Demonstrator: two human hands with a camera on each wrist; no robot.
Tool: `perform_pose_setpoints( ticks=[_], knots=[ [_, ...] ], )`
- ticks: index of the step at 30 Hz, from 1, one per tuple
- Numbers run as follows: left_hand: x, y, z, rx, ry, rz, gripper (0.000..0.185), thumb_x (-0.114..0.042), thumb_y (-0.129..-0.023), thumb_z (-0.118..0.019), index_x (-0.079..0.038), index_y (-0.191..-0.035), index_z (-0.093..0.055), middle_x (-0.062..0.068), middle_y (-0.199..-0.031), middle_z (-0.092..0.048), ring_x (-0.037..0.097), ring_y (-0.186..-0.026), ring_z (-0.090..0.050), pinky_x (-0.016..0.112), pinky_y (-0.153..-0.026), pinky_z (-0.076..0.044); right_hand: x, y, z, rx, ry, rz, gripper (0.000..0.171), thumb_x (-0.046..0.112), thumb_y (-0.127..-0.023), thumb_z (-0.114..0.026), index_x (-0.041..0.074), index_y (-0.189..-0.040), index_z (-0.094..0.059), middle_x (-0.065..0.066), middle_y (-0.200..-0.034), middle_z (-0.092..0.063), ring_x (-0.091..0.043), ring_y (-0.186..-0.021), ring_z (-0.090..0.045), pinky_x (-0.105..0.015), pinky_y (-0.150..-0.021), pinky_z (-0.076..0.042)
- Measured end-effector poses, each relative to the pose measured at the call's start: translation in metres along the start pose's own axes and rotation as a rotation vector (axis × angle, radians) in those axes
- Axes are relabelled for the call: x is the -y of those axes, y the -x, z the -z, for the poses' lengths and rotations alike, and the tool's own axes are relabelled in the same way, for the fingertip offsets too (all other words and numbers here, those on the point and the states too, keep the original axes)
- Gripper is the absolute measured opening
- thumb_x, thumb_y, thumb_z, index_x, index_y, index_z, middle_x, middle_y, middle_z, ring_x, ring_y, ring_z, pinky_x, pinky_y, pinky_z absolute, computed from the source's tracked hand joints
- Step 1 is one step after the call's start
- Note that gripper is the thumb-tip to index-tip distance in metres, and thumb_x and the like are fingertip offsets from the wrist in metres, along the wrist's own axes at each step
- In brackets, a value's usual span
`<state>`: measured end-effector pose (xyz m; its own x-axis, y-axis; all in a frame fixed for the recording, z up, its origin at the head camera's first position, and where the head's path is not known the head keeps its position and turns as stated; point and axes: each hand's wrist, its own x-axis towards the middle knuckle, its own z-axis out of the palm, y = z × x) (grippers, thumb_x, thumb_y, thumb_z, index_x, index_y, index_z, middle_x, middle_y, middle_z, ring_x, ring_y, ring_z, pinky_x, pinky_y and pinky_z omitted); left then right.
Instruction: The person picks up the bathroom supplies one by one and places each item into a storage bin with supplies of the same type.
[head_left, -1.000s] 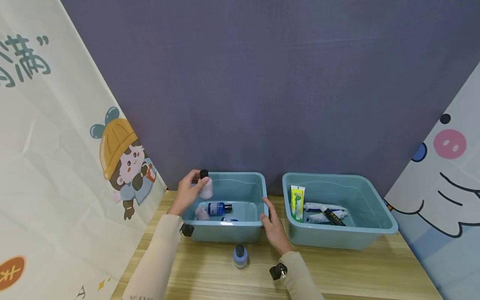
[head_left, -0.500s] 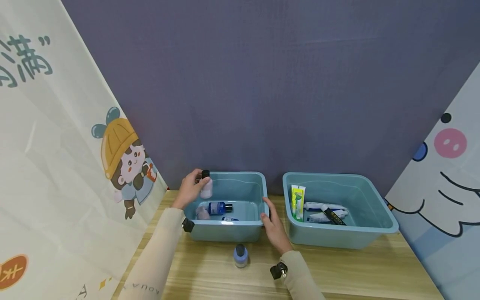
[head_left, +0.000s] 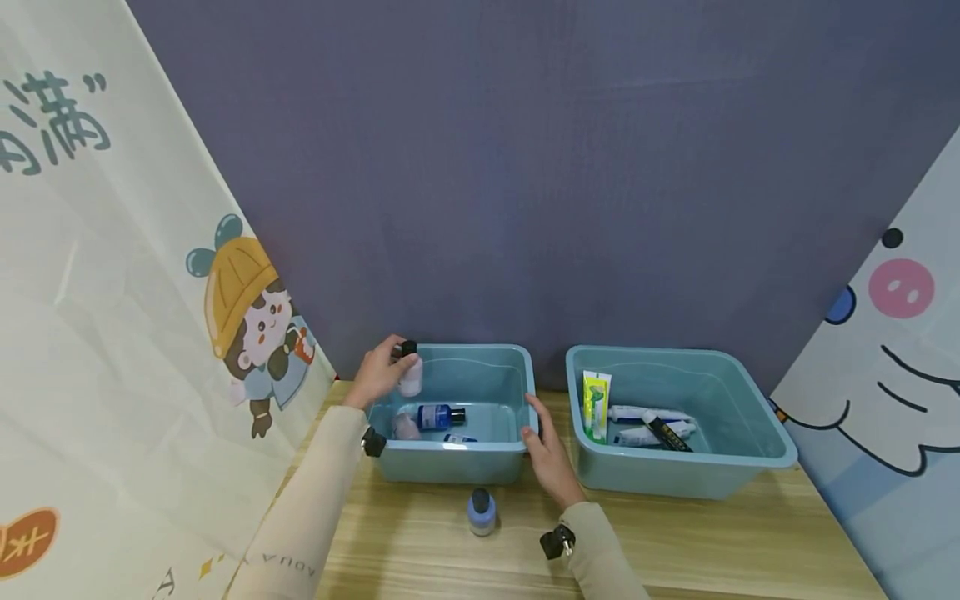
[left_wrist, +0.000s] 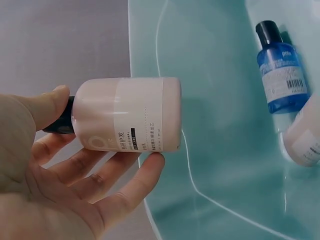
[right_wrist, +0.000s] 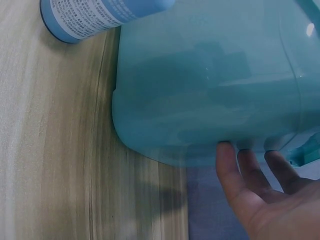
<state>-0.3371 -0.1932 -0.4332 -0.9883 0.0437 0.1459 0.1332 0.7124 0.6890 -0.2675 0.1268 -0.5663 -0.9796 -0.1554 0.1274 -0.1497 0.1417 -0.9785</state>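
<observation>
My left hand (head_left: 377, 374) holds a pale pink bottle (left_wrist: 127, 114) by its black cap, above the left side of the left blue-green bin (head_left: 450, 468). In the left wrist view the bottle lies across the picture with its printed label showing, the thumb on the cap and fingers beneath. Inside that bin lie a blue bottle (head_left: 432, 417) with a black cap, another pink bottle (head_left: 406, 427) and a partly hidden blue item (head_left: 459, 438). My right hand (head_left: 550, 457) rests at the bin's front right corner; its fairly straight fingers (right_wrist: 231, 167) touch the outer wall.
A blue bottle (head_left: 482, 513) stands upright on the wooden table (head_left: 420, 550) before the left bin. To the right, a second bin (head_left: 660, 481) holds a yellow-green tube (head_left: 596, 406), white tubes (head_left: 651, 414) and a black tube (head_left: 666, 434). A dark backdrop (head_left: 480, 208) rises behind.
The pink bottle and my left hand have shifted only very slightly. My right hand, the bins and the standing blue bottle stay in place.
</observation>
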Motion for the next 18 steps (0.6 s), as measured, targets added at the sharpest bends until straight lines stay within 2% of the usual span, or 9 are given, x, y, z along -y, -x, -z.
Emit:
perform_pose_setpoints(
  ticks=[5, 10, 13, 18],
  knots=[
    [0.000, -0.004, 0.001, -0.001, -0.010, 0.021, 0.033, -0.030, -0.104, -0.061, -0.007, -0.128, -0.059, 0.022, -0.127, -0.067, 0.038, -0.114, -0.064, 0.048, -0.086, -0.056, 0.003, 0.001, 0.000, 0.003, 0.004, -0.011, 0.053, 0.028, -0.111, -0.043, 0.039, -0.160, -0.025, -0.011, -0.171, -0.019, -0.041, -0.150, -0.032, -0.065, -0.115, -0.032],
    [0.000, -0.009, 0.000, 0.016, -0.013, 0.054, 0.031, -0.029, -0.103, -0.061, -0.007, -0.125, -0.059, 0.023, -0.128, -0.065, 0.037, -0.111, -0.063, 0.046, -0.083, -0.055, 0.012, 0.003, 0.003, 0.008, 0.014, -0.026, 0.054, 0.025, -0.111, -0.043, 0.029, -0.162, -0.024, -0.014, -0.171, -0.018, -0.041, -0.153, -0.027, -0.067, -0.118, -0.026],
    [0.001, -0.013, 0.000, 0.012, -0.042, 0.070, 0.031, -0.028, -0.103, -0.062, -0.006, -0.123, -0.059, 0.023, -0.128, -0.065, 0.037, -0.110, -0.063, 0.048, -0.086, -0.054, 0.017, 0.004, 0.005, 0.024, 0.009, -0.026, 0.055, 0.021, -0.111, -0.043, 0.025, -0.163, -0.024, -0.017, -0.170, -0.017, -0.043, -0.152, -0.027, -0.067, -0.117, -0.027],
    [0.003, -0.016, 0.000, 0.018, -0.114, 0.107, 0.033, -0.027, -0.102, -0.063, -0.003, -0.125, -0.059, 0.024, -0.126, -0.065, 0.037, -0.108, -0.061, 0.052, -0.090, -0.053, 0.009, 0.003, 0.002, 0.011, 0.036, -0.008, 0.054, 0.028, -0.112, -0.042, 0.031, -0.162, -0.023, -0.012, -0.170, -0.021, -0.040, -0.144, -0.038, -0.060, -0.111, -0.036]
  ],
)
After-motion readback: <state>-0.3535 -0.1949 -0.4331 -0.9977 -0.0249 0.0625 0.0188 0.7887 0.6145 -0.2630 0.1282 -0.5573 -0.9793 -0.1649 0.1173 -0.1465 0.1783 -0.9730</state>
